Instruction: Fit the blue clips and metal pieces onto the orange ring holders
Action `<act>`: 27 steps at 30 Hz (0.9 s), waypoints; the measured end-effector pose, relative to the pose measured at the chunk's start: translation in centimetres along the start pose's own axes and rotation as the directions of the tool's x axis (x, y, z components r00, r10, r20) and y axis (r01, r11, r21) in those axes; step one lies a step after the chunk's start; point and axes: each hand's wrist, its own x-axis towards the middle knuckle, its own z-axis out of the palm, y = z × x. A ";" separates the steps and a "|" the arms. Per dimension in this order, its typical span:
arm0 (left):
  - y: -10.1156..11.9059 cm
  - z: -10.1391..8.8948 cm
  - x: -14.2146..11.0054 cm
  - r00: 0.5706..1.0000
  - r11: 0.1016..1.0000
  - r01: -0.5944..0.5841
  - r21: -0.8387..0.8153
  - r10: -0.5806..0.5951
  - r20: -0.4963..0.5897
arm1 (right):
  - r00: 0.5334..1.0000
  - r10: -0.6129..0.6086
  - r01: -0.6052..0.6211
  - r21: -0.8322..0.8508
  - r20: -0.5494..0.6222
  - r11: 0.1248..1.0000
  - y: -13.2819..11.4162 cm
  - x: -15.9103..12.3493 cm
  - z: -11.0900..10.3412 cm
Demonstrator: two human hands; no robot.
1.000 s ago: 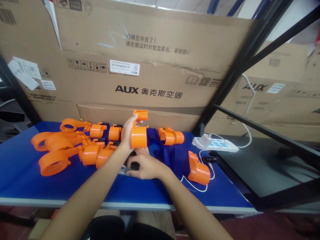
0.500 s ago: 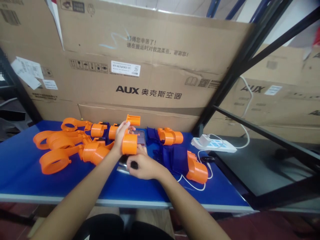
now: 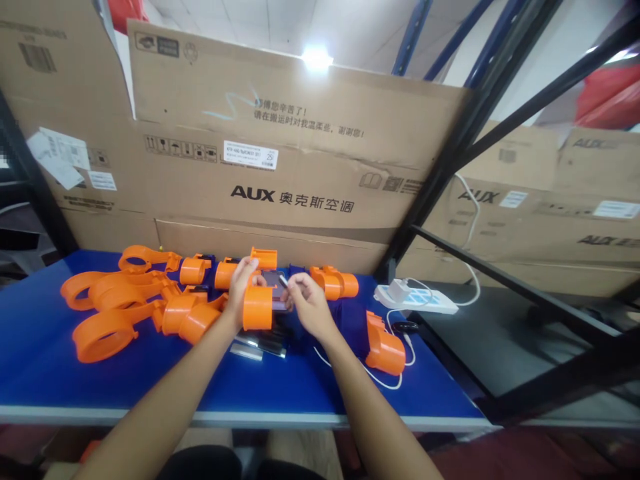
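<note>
My left hand [image 3: 241,290] is closed around an orange plastic cuff piece [image 3: 258,309], held above the table. The piece's upper clip-like end [image 3: 264,257] sticks out past my fingers. To the right of it, my right hand [image 3: 311,305] pinches a small thin object [image 3: 284,281] with a light-coloured tip; its kind is too small to make out. Below my hands lie several flat silver and black strips [image 3: 247,351]. A phone-like dark screen [image 3: 276,298] shows behind the orange piece, partly covered.
Several orange ring-and-cuff parts [image 3: 106,337] crowd the left of the blue table [image 3: 165,390]. Orange cuffs [image 3: 385,350] with dark blue straps [image 3: 347,328] lie right. A white power strip [image 3: 417,297] trails cables. A large cardboard box [image 3: 300,160] stands behind; a black frame post [image 3: 440,173] rises right.
My right hand has risen from beside the strips on the table and now pinches a small thin object near the orange piece. The view has tilted upward a little.
</note>
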 end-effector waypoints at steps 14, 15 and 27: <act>-2.5 -0.4 0.2 0.997 0.983 0.067 0.173 -0.070 0.014 | 0.948 -0.087 0.112 0.064 -0.307 0.992 0.5 1.2 -1.4; -2.5 -0.5 0.1 0.997 0.982 0.068 0.178 -0.073 0.020 | 0.949 -0.090 0.111 0.055 -0.304 0.992 0.6 1.2 -1.4; -2.0 0.1 -0.6 0.998 0.977 0.040 0.210 -0.048 0.033 | 0.944 -0.121 0.112 -0.049 -0.307 0.993 0.8 1.1 -1.6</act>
